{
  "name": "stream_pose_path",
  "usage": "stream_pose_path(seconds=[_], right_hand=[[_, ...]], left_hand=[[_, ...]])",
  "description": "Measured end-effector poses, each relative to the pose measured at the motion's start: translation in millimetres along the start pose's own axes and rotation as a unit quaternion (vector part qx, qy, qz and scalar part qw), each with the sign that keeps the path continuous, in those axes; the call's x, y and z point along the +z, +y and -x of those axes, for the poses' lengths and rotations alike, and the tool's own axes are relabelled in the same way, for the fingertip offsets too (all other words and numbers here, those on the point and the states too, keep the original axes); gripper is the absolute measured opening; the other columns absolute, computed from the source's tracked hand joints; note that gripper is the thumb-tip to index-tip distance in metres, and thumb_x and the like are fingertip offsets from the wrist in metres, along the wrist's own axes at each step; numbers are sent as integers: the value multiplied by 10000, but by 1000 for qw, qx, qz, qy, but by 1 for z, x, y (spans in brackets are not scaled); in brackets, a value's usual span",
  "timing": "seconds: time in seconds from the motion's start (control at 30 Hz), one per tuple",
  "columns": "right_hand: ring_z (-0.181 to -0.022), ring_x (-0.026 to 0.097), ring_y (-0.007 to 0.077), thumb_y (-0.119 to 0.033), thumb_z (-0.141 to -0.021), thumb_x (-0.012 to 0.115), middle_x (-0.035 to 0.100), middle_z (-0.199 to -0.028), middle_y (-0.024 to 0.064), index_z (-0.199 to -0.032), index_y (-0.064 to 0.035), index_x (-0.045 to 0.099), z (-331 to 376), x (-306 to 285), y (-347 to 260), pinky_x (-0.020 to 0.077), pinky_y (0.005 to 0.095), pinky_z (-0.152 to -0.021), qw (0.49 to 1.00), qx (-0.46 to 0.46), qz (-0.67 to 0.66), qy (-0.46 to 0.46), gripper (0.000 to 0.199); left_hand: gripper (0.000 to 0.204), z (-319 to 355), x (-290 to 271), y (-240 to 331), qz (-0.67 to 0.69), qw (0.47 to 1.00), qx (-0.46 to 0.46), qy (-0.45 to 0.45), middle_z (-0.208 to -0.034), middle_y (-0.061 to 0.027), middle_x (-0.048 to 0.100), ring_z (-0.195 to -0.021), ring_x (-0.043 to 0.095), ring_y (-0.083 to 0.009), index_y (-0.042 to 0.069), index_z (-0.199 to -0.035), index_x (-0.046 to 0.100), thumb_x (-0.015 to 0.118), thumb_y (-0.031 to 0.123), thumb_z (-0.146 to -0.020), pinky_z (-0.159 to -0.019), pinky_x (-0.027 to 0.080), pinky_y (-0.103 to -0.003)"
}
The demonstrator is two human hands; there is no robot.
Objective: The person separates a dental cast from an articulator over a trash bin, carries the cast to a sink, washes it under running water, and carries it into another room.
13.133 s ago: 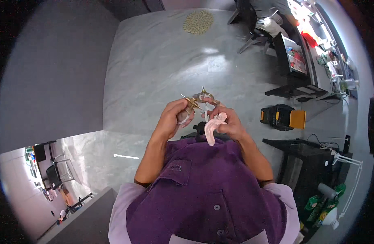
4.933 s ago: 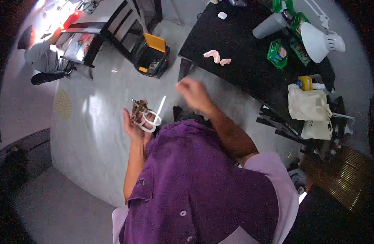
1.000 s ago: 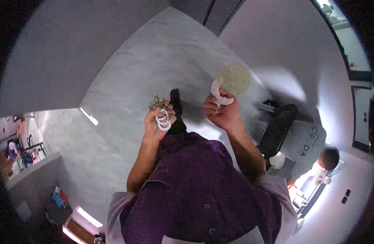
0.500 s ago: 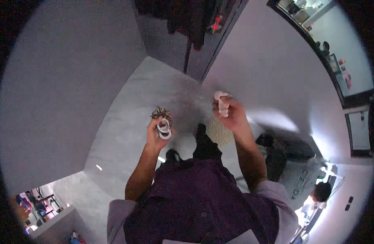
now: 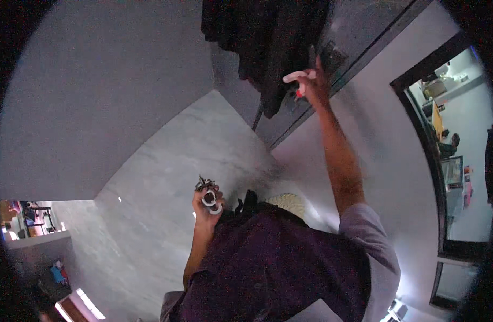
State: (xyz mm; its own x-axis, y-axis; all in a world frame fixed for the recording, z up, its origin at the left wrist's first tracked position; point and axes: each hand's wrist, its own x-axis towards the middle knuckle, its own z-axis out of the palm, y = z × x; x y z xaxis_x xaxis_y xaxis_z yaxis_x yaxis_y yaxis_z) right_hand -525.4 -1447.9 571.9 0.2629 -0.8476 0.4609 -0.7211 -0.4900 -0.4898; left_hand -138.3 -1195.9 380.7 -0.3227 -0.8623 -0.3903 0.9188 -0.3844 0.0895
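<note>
Right hand [image 5: 316,90], up between one and two o'clock in the head view, clutches a pale curved piece [image 5: 293,77], fingertip beside a dark handle [image 5: 312,55]; contact, can't tell! Down at seven, left hand [image 5: 201,210] wraps a metal frame [image 5: 205,183] and white rings [image 5: 216,212]. Dark cloth [image 5: 273,48] hangs at twelve.

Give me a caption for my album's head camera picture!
Left hand holding a dull metallic device with white rings; right hand holding a curved pink piece near dark hanging cloth.
</note>
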Motion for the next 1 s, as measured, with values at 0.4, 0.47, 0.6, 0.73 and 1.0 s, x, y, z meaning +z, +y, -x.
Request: stream_pose_path(seconds=[0.4, 0.47, 0.6, 0.73, 1.0], right_hand=[[-638, 591, 174, -237, -790, 672, 631, -703, 54, -780, -29, 666, 52, 20, -24, 473, 352, -626, 950, 215, -221, 44, 208], [-696, 586, 243, -271, -788, 641, 631, -719, 93, -722, -48, 663, 61, 12, -118, 458, 375, -681, 986, 45, -159, 34, 234], [-892, 554, 273, -122, -736, 677, 599, -828, 97, -836, -73, 674, 105, 47, -142, 422, 386, -810, 996, -46, -69, 13, 112], [-1054, 606, 187, -77, -706, 675, 668, -1131, 125, -859, -16, 660, 145, 32, -194, 463, 370, -850, 927, 12, -371, 48, 165], [-1165, 576, 228, 1, -696, 666, 701, -904, 101, -839, -6, 649, 133, 10, -131, 449, 379, -941, 917, 0, -385, 99, 145]], left_hand=[[249, 0, 47, -2, -91, 995, -25, -25, -900, -79, 637, -753, 589, -187, 61, -993, 627, 636, 254, -836, -613, 505, -284], [250, 2, 17, 20, -84, 993, -61, -56, -926, -77, 645, -799, 607, -193, 62, -1027, 627, 634, 238, -850, -634, 514, -300], [242, -1, 38, 4, -76, 985, -137, -69, -946, -59, 651, -854, 627, -194, 65, -1064, 623, 623, 220, -878, -681, 543, -324], [245, 5, 48, 1, -139, 980, -112, -85, -959, -55, 626, -851, 607, -185, 53, -1096, 606, 582, 202, -903, -715, 547, -335], [320, -6, 25, -1, -85, 979, -124, -138, -1058, -90, 601, -939, 587, -203, 62, -1155, 587, 621, 209, -873, -720, 511, -308]])
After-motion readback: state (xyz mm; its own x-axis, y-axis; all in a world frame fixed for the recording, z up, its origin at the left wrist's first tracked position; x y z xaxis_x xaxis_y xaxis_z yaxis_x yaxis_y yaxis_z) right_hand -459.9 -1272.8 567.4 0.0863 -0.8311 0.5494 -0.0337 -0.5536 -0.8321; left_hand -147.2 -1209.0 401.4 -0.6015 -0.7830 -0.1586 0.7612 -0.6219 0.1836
